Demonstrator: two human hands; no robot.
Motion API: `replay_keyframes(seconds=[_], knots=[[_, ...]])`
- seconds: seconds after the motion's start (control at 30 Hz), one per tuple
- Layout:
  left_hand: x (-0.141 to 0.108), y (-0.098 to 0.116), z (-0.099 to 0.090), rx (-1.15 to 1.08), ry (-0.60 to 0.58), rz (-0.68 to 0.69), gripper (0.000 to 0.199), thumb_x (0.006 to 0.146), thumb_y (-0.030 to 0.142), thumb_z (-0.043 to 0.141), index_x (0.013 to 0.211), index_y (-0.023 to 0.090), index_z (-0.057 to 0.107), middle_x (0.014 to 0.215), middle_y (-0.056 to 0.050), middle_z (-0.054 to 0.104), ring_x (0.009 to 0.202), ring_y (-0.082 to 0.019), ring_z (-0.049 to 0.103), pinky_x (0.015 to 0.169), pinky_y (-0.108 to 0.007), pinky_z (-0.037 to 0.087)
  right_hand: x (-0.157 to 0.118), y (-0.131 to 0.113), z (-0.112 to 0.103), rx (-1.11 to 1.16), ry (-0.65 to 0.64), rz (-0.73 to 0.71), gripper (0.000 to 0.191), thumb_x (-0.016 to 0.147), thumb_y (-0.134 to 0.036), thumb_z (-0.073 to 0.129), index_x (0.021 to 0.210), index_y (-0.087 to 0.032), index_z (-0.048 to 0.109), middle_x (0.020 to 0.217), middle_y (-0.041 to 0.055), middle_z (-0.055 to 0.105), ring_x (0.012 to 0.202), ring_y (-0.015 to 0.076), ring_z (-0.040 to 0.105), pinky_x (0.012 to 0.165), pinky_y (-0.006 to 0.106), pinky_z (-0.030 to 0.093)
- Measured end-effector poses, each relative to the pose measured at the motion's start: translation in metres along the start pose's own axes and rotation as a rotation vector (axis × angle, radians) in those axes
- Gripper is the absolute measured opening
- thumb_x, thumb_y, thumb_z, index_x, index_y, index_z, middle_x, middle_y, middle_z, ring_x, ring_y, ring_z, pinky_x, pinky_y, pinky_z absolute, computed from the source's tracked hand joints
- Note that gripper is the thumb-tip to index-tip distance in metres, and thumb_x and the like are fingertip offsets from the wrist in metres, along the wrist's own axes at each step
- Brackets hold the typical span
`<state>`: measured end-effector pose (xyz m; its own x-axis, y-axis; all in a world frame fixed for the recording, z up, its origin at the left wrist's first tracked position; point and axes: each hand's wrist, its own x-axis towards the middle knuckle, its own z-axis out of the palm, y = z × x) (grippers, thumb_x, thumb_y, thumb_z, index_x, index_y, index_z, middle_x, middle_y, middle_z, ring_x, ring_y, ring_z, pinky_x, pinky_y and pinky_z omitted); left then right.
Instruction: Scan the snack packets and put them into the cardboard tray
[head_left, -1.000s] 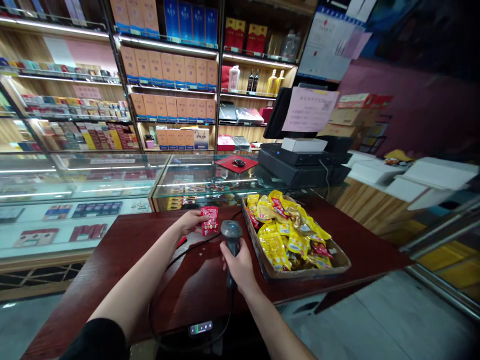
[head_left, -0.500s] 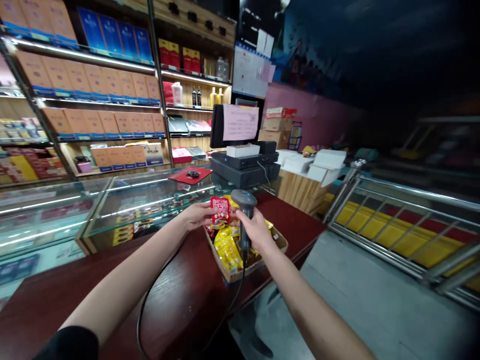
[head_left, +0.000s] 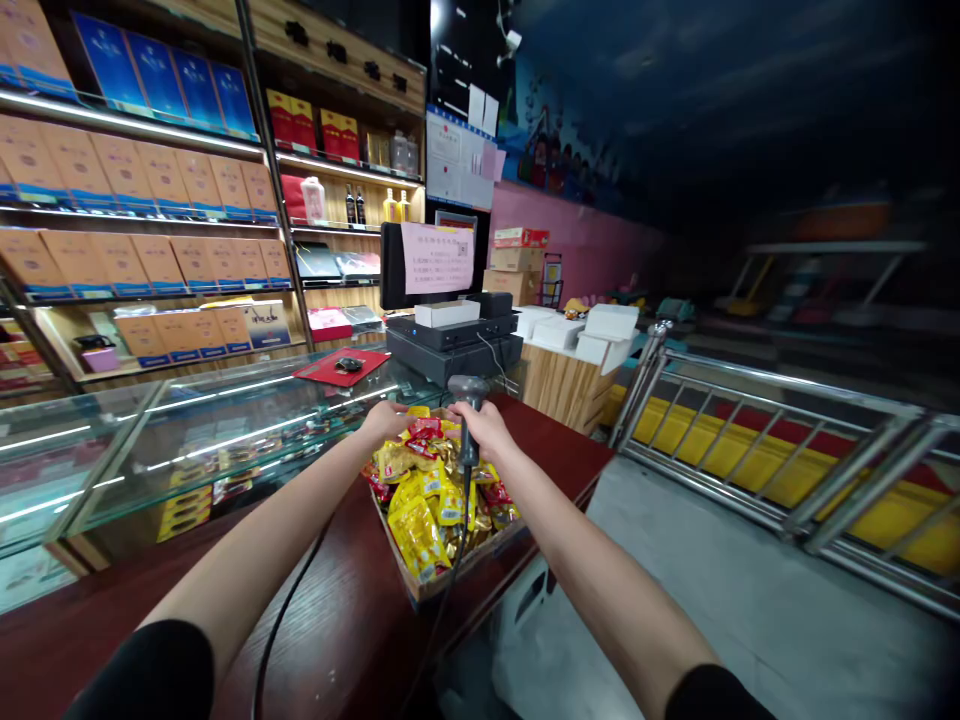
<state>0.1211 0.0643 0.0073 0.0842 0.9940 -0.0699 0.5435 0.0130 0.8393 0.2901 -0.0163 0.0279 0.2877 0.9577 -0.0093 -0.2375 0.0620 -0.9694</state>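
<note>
My right hand point(head_left: 486, 428) is wrapped around a dark handheld barcode scanner point(head_left: 468, 420), its head up and its cable hanging down over the box. Several yellow, gold and red snack packets point(head_left: 420, 520) fill a shallow cardboard box point(head_left: 411, 584) on the counter. At the box's far left, my left hand point(head_left: 385, 420) reaches over the packets with fingers stretched to the right. A red packet point(head_left: 426, 430) lies just below those fingertips, and a yellow one point(head_left: 418, 411) is beside them. The fingertips are small and partly hidden among the packets.
The box stands on a dark red countertop point(head_left: 341, 610), where the scanner's black cable point(head_left: 281, 620) loops. A glass display case point(head_left: 225, 450) adjoins at left. Behind are a mouse on a red pad point(head_left: 337, 372), a monitor point(head_left: 390, 265) and a cash drawer point(head_left: 427, 352). A metal railing point(head_left: 750, 375) runs at right.
My left hand held up a red packet before; now it is lower, over the pile, and the red packet lies among the others. The scanner has moved slightly away, and my view has turned right.
</note>
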Motion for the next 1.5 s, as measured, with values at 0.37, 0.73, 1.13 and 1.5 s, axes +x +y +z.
replay_keyframes(seconds=[0.37, 0.73, 1.13, 1.5], knots=[[-0.078, -0.062, -0.092, -0.108, -0.034, 0.068, 0.057, 0.064, 0.040, 0.076, 0.113, 0.013, 0.069, 0.083, -0.005, 0.072, 0.074, -0.017, 0.065, 0.058, -0.021, 0.049, -0.057, 0.007, 0.064, 0.050, -0.298, 0.105, 0.012, 0.077, -0.018, 0.061, 0.088, -0.015, 0.058, 0.098, 0.0085, 0.067, 0.080, 0.0184, 0.068, 0.052, 0.027, 0.058], [-0.222, -0.230, -0.189, 0.412, 0.401, -0.126, 0.040, 0.081, 0.031, 0.056, 0.116, 0.014, 0.068, 0.106, -0.011, 0.072, 0.099, -0.024, 0.066, 0.088, -0.030, 0.046, -0.153, 0.088, 0.144, -0.020, -0.728, 0.345, 0.033, 0.073, -0.023, 0.071, 0.101, -0.017, 0.054, 0.103, 0.0094, 0.066, 0.084, 0.0203, 0.069, 0.052, 0.029, 0.060], [-0.256, -0.264, -0.139, 0.796, 0.371, -0.186, 0.055, 0.078, 0.041, 0.064, 0.130, 0.023, 0.056, 0.118, -0.013, 0.062, 0.111, -0.027, 0.054, 0.092, -0.036, 0.039, -0.200, 0.176, 0.158, -0.041, -0.646, 0.555, 0.041, 0.063, -0.034, 0.080, 0.089, -0.017, 0.053, 0.093, 0.0078, 0.066, 0.075, 0.0187, 0.068, 0.050, 0.029, 0.057], [-0.260, -0.226, -0.158, -0.025, 0.046, -0.075, 0.039, 0.077, 0.051, 0.062, 0.097, 0.017, 0.066, 0.083, -0.004, 0.070, 0.071, -0.018, 0.062, 0.063, -0.023, 0.044, -0.184, 0.161, 0.160, -0.045, -0.532, 0.362, 0.043, 0.060, -0.029, 0.081, 0.094, -0.018, 0.056, 0.091, 0.0050, 0.066, 0.077, 0.0187, 0.068, 0.049, 0.026, 0.057]])
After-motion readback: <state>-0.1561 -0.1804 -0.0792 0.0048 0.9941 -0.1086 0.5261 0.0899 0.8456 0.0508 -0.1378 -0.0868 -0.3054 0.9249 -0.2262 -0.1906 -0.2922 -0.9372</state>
